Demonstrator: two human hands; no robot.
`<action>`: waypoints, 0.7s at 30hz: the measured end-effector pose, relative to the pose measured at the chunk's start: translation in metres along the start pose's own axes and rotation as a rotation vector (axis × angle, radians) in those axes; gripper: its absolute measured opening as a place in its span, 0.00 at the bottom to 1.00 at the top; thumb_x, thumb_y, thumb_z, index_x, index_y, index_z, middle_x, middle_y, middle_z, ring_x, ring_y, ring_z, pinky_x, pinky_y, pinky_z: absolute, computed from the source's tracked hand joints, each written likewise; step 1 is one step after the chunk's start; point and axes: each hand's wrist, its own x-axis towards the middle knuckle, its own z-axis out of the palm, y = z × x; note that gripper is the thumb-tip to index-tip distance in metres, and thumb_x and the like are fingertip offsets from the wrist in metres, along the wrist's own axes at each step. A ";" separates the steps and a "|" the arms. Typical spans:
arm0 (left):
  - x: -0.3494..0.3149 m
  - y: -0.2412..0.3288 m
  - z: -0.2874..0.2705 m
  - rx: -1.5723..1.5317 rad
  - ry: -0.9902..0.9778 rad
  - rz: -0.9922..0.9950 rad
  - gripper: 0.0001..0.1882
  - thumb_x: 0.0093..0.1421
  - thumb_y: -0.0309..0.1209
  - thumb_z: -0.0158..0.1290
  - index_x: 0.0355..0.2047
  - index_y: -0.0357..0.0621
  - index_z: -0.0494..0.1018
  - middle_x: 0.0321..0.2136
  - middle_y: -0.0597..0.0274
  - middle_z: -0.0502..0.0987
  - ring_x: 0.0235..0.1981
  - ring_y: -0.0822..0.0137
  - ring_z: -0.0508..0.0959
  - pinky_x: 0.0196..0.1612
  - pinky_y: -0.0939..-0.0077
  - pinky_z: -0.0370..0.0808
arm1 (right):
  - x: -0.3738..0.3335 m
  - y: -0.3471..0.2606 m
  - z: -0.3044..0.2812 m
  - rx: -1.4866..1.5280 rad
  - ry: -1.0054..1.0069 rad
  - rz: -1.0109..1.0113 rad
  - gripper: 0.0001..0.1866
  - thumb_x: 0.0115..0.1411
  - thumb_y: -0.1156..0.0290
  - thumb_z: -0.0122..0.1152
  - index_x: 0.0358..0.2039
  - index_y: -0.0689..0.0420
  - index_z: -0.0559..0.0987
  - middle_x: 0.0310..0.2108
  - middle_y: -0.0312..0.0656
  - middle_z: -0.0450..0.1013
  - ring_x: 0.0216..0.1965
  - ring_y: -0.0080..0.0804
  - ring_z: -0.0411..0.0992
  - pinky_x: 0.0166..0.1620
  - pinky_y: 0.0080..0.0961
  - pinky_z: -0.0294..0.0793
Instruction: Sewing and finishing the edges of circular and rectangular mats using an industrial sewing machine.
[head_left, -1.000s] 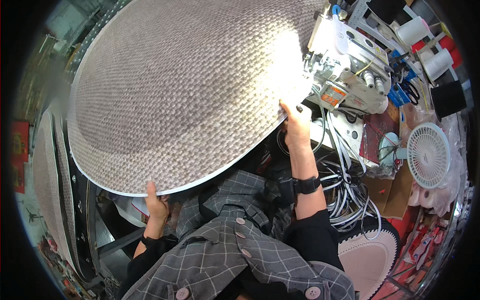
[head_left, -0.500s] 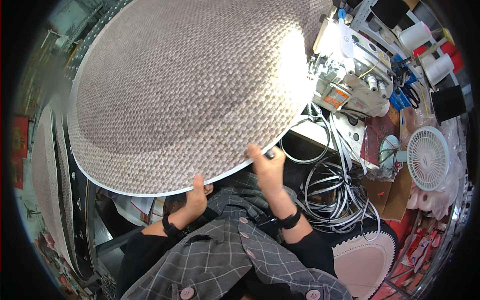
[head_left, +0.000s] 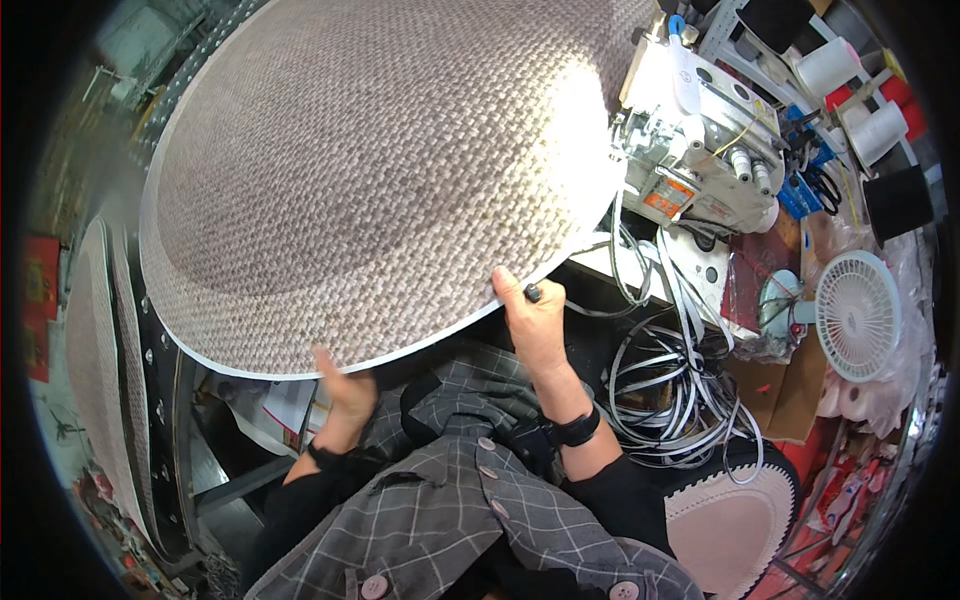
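A large oval mat [head_left: 380,170] with a beige-brown woven look and a white edging fills the upper middle. Its right side lies under the bright lamp light at a sewing machine [head_left: 690,150]. My right hand [head_left: 537,325] pinches the mat's near edge, thumb on top; a small dark object with a rounded end pokes out of the same fist, its kind unclear. Farther left along that edge is my left hand [head_left: 348,395], smeared by motion. Its thumb reaches over the edging, and its grip does not show clearly.
Loose coils of white and black binding tape [head_left: 680,390] hang right of my lap. Beyond them stand a small white fan [head_left: 857,316], thread cones [head_left: 830,68] and dark-handled scissors [head_left: 825,188]. More mats [head_left: 95,370] stand at the left. A pink scallop-edged pad [head_left: 730,530] sits lower right.
My left hand has slid leftward along the mat's edge. My right hand has moved slightly up, and the near edge of the mat has shifted a little away from me.
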 end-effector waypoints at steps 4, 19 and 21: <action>0.021 0.059 -0.071 0.061 0.120 0.089 0.28 0.61 0.49 0.36 0.54 0.41 0.57 0.48 0.56 0.68 0.45 0.62 0.71 0.46 0.68 0.68 | 0.008 -0.006 -0.004 0.028 0.030 0.098 0.09 0.55 0.73 0.58 0.24 0.66 0.76 0.21 0.28 0.70 0.22 0.12 0.62 0.26 0.14 0.63; -0.022 0.039 -0.023 0.258 -0.110 -0.178 0.17 0.62 0.45 0.38 0.24 0.46 0.63 0.14 0.70 0.60 0.14 0.77 0.57 0.18 0.82 0.54 | 0.075 -0.035 -0.023 0.200 0.296 -0.073 0.03 0.51 0.76 0.59 0.23 0.62 0.77 0.20 0.31 0.69 0.21 0.16 0.63 0.26 0.15 0.60; -0.024 0.029 -0.020 0.291 -0.256 -0.202 0.22 0.63 0.47 0.37 0.17 0.47 0.60 0.12 0.69 0.59 0.14 0.75 0.56 0.19 0.80 0.53 | 0.068 -0.033 -0.026 0.187 0.293 -0.040 0.04 0.51 0.76 0.59 0.21 0.60 0.76 0.18 0.29 0.67 0.18 0.14 0.59 0.23 0.15 0.56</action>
